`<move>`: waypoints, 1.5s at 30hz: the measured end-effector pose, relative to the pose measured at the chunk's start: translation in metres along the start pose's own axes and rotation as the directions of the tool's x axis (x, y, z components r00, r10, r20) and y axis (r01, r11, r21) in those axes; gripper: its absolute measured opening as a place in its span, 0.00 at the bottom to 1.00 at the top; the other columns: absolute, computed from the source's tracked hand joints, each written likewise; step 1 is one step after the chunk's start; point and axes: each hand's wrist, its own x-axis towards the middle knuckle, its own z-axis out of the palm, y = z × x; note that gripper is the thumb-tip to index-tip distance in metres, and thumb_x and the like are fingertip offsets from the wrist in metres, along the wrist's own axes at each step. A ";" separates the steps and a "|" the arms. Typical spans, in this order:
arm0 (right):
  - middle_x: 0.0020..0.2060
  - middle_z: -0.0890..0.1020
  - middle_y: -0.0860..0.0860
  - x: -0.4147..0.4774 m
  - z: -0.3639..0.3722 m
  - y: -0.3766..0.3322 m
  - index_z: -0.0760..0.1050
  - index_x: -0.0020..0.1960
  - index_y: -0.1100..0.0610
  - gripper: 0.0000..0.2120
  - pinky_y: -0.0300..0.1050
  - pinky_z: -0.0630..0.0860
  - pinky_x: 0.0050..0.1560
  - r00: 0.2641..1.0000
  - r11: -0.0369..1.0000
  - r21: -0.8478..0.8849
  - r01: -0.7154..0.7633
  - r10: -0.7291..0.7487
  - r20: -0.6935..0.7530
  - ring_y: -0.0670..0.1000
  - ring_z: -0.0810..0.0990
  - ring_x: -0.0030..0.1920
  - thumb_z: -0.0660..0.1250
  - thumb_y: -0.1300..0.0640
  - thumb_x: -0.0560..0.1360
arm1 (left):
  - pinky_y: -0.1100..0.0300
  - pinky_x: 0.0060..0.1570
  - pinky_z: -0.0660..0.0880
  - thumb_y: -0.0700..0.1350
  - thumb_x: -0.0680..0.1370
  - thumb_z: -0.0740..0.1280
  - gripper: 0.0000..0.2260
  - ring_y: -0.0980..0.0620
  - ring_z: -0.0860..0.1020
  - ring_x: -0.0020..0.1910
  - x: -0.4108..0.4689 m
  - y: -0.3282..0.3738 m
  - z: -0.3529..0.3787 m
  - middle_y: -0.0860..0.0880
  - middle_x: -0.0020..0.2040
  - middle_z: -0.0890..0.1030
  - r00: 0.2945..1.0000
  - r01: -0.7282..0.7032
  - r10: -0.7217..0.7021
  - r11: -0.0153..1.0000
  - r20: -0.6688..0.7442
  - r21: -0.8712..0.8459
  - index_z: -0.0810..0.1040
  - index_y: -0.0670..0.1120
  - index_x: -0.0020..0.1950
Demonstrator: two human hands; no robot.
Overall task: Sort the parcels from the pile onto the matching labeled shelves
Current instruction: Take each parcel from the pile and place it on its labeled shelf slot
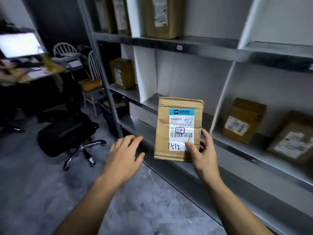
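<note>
Gripping the parcel (179,106) at its lower corner, the right hand (205,158) presents its label upright, likely to choose a shelf (237,150); the left hand (126,153) fingers (133,139) are released, empty.

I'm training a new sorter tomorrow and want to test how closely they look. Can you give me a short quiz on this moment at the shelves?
1. True or false: the right hand holds the parcel upright, thumb on its label.
2. How many boxes sit on the shelf to the right of the held parcel?
3. The left hand is: A) open, holding nothing; B) pinching the parcel's corner; C) under the parcel.
Key: 1 true; 2 two; 3 A.
</note>
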 end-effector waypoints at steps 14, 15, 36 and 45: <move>0.57 0.79 0.34 0.181 0.217 0.019 0.65 0.67 0.34 0.27 0.36 0.77 0.57 0.984 0.997 -0.020 0.071 -0.066 0.165 0.36 0.77 0.59 0.71 0.56 0.78 | 0.52 0.62 0.68 0.53 0.78 0.65 0.23 0.49 0.69 0.64 0.115 -0.180 0.004 0.52 0.67 0.71 0.972 0.235 -0.235 0.972 -0.025 -0.006 0.68 0.51 0.73; 0.57 0.79 0.34 0.192 0.233 0.023 0.65 0.69 0.36 0.27 0.32 0.76 0.55 0.983 0.997 -0.024 0.070 -0.065 0.174 0.34 0.77 0.59 0.71 0.57 0.78 | 0.51 0.62 0.68 0.52 0.78 0.65 0.23 0.49 0.70 0.64 0.125 -0.194 0.006 0.51 0.67 0.72 0.970 0.242 -0.242 0.970 -0.037 -0.016 0.68 0.50 0.73; 0.64 0.77 0.40 0.394 0.475 0.041 0.64 0.71 0.35 0.28 0.53 0.77 0.66 0.914 0.982 -0.162 0.095 -0.150 -0.376 0.42 0.77 0.63 0.71 0.54 0.78 | 0.52 0.64 0.66 0.56 0.79 0.61 0.23 0.52 0.66 0.66 0.421 -0.461 0.030 0.56 0.68 0.68 0.979 -0.155 0.169 0.981 0.116 -0.120 0.62 0.56 0.74; 0.66 0.76 0.48 0.461 0.467 0.099 0.63 0.77 0.50 0.31 0.50 0.71 0.70 0.848 0.957 -0.281 -0.078 -0.084 -0.523 0.45 0.74 0.64 0.71 0.47 0.77 | 0.53 0.66 0.67 0.56 0.79 0.61 0.24 0.51 0.67 0.65 0.511 -0.467 0.077 0.55 0.68 0.69 0.941 -0.250 0.282 0.952 0.188 -0.177 0.61 0.57 0.74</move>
